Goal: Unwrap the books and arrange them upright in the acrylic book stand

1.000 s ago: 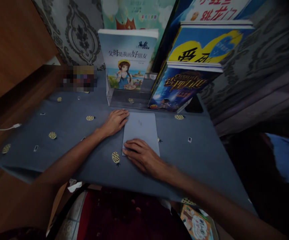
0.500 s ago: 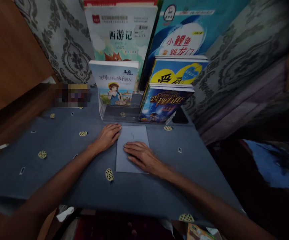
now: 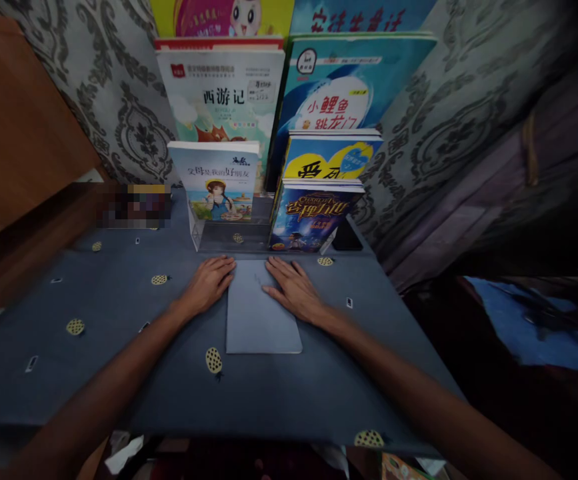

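A pale grey sheet of paper (image 3: 261, 317) lies flat on the blue patterned tablecloth (image 3: 119, 320). My left hand (image 3: 209, 283) rests open and flat at the sheet's upper left corner, fingers touching its edge. Across from it, my right hand (image 3: 293, 288) lies open with its fingers spread on the sheet's upper right part. Neither hand holds anything.
Behind the sheet stand several picture books: one with a girl on the cover (image 3: 216, 183) in a clear stand (image 3: 229, 237), a dark blue one (image 3: 313, 213), a yellow-and-blue one (image 3: 331, 159). Patterned wallpaper (image 3: 123, 113) backs them. A dark drop lies right of the table.
My right hand slid from the sheet's lower edge up to its upper right part. The view tilted up, showing more books. My left hand stayed at the upper left corner.
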A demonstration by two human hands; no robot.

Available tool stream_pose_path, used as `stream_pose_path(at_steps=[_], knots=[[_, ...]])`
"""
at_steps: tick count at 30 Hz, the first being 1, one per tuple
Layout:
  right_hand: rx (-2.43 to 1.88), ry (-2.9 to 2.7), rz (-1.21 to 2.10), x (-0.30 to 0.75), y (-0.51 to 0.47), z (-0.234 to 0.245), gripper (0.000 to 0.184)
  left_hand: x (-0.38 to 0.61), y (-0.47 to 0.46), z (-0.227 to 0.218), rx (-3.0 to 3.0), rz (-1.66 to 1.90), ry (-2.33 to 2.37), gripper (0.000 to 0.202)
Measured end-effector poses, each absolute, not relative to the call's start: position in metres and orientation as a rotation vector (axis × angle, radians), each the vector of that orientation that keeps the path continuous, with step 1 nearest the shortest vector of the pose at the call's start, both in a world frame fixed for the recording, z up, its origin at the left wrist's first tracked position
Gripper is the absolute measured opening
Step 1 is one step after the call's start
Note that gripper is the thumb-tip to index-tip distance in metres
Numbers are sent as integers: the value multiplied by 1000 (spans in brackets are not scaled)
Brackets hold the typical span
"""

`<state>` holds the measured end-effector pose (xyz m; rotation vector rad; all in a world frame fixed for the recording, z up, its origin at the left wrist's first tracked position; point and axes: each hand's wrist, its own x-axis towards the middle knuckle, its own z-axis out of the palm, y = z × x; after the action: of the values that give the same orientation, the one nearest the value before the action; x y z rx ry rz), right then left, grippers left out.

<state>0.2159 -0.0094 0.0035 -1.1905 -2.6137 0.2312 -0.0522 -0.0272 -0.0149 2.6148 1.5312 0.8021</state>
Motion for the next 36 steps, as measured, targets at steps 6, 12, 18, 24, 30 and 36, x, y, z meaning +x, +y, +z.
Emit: stream_pose_path(at_steps=[6, 12, 18, 24, 30, 36], knots=[[-1068, -2736, 381, 240, -34, 5, 96, -52, -26, -17, 2615, 794, 1557, 34], [-1050, -2764, 521, 259, -58, 4, 106, -50, -30, -15, 2588, 771, 1575, 35], [-993, -2752, 566, 264, -56, 3, 116, -41, -41, -3, 2564, 716, 1740, 33], [-953, -2707, 597, 267, -56, -1, 116, -32, -50, 0, 2304, 894, 1693, 33], [-928, -2668, 569, 268, -56, -7, 116, -35, -41, 2, 1493, 1212, 1412, 35], [-930, -2657, 605, 268, -55, -7, 116, -25, -54, 18, 873, 1071, 1129, 48]])
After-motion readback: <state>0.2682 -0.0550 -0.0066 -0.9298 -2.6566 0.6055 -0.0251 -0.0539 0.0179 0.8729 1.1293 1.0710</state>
